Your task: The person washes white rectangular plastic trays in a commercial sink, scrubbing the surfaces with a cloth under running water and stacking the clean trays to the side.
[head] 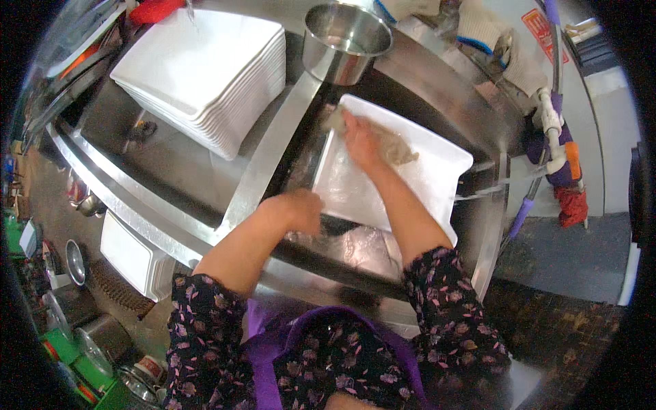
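Observation:
A white rectangular plastic tray [353, 189] is tilted in the right basin of a stainless steel sink [266, 148]. My right hand [363, 141] presses a wet tan cloth [397, 146] against the tray's inner face, near its far left corner. Part of the cloth sticks out past the tray's left edge. At the near left corner, my left hand [300, 211] is closed on the tray's edge, its fingertips blurred and partly hidden. Streaks of water [479, 190] run from the right onto the tray's right side.
A tall stack of white trays [205, 66] fills much of the left basin. A steel pot [347, 43] stands at the divider's far end. Knitted gloves [479, 28] lie at the back right, near a pipe with an orange-handled valve [572, 160]. More trays [130, 253] stand on the floor, left.

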Motion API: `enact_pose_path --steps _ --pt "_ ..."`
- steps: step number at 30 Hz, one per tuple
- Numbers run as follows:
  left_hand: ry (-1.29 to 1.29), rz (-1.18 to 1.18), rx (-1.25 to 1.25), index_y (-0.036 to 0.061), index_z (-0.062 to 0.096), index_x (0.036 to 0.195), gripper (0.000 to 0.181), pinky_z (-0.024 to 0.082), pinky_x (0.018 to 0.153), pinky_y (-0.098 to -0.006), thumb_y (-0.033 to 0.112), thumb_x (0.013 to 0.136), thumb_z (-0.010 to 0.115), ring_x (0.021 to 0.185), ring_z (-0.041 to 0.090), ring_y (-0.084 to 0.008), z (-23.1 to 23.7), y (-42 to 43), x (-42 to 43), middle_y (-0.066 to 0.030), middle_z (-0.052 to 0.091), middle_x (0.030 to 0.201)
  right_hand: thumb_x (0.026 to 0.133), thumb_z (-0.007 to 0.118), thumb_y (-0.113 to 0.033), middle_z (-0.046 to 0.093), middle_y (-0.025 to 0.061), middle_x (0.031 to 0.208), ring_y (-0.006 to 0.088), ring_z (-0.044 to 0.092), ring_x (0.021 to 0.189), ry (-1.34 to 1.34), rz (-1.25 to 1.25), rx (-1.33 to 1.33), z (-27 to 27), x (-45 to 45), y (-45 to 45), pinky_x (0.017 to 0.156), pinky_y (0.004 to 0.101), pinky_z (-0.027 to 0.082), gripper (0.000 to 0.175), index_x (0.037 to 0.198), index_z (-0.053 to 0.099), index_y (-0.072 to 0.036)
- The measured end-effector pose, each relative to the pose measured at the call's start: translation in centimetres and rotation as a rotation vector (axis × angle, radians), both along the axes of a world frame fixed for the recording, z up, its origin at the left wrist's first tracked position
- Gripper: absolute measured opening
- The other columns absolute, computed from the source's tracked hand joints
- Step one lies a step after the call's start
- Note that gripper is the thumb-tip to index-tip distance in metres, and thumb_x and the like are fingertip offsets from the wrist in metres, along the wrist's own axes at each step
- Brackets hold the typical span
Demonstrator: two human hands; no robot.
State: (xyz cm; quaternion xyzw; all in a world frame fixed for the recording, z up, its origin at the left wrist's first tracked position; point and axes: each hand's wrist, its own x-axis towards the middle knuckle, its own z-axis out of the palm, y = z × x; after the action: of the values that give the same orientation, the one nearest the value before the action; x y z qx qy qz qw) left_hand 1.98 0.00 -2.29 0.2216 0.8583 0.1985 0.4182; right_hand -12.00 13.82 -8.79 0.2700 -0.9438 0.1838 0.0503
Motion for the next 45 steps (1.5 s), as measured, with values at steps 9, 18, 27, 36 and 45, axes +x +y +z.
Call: enact_pose_path --steps 9,18,27,36,45 --pt "0.036 0.127 0.01 -0.0016 0.054 0.092 0.04 0.042 0.078 -0.0358 0.021 0.059 0.058 0.09 0.053 -0.0313 -0.9 -0.1 0.8 -0.02 0.054 0.096 0.074 0.048 -0.018 0.044 0.0222 0.102 0.0385 0.037 0.099 0.098 0.09 0.167 -3.0 7.1 0.8 0.085 0.0448 0.031 0.034 0.093 0.05 0.01" --pt "0.022 -0.004 -0.025 0.0014 0.051 0.104 0.05 0.042 0.08 -0.0347 0.023 0.06 0.061 0.092 0.053 -0.0294 -2.3 -0.5 0.4 -0.0173 0.055 0.097 0.077 0.047 -0.035 0.035 0.0142 0.122 0.0337 0.034 0.11 -0.635 0.33 0.396 3.6 13.1 8.1 0.09 0.0418 0.031 0.046 0.117 0.041 -0.014" --pt "0.025 0.101 -0.016 0.0046 0.046 0.113 0.056 0.04 0.083 -0.0336 0.024 0.062 0.059 0.097 0.049 -0.0308 -0.1 0.2 0.5 -0.0188 0.052 0.103 0.076 0.047 -0.038 0.03 0.0174 0.124 0.0381 0.03 0.111 -0.416 -0.215 0.589 3.6 11.0 21.0 0.091 0.0411 0.031 0.042 0.11 0.046 -0.014" --pt "0.064 0.128 0.064 0.002 0.048 0.107 0.049 0.04 0.081 -0.0352 0.02 0.062 0.057 0.095 0.05 -0.0314 0.8 0.1 0.4 -0.0182 0.054 0.099 0.076 0.045 -0.029 0.052 0.0111 0.1 0.0311 0.042 0.095 0.187 -0.601 0.56 -3.6 0.7 17.6 0.082 0.0459 0.03 0.03 0.094 0.057 -0.009" --pt "0.051 0.112 0.014 0.0034 0.056 0.096 0.04 0.042 0.079 -0.0357 0.021 0.06 0.056 0.092 0.052 -0.0313 0.4 0.1 0.4 -0.0183 0.055 0.095 0.073 0.044 -0.019 0.052 0.0155 0.102 0.0315 0.049 0.092 -0.141 -0.173 0.361 1.8 1.3 -1.0 0.078 0.0425 0.039 0.024 0.082 0.061 -0.004"
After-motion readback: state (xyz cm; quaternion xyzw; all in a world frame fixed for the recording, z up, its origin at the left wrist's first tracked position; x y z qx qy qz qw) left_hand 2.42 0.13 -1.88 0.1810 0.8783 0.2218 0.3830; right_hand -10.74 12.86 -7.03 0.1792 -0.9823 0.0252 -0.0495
